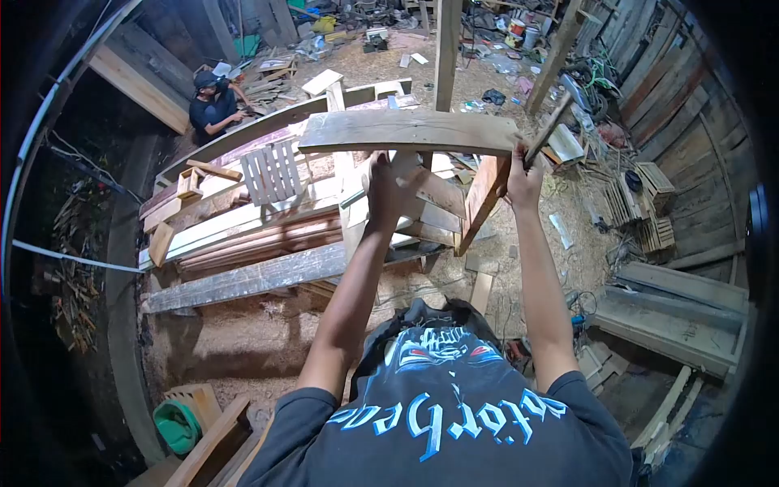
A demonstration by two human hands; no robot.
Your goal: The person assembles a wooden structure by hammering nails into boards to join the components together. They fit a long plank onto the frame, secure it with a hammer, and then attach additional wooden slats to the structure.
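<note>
A curved wooden board point(410, 131) lies across the top of a wooden frame point(480, 203). My left hand point(388, 188) is at the underside of this board, left of its middle; its fingers are blurred by motion. At the board's right end, my right hand point(523, 178) is closed around the handle of a tool point(549, 128) that slants up and to the right. The tool's head is hidden behind the hand and board end.
A co-worker in dark clothes point(215, 105) crouches at the upper left. Long planks point(251, 276) and a slatted wooden piece point(271, 173) lie left of the frame. A post point(447, 57) rises behind it. Wooden crates point(649, 207) stand at the right.
</note>
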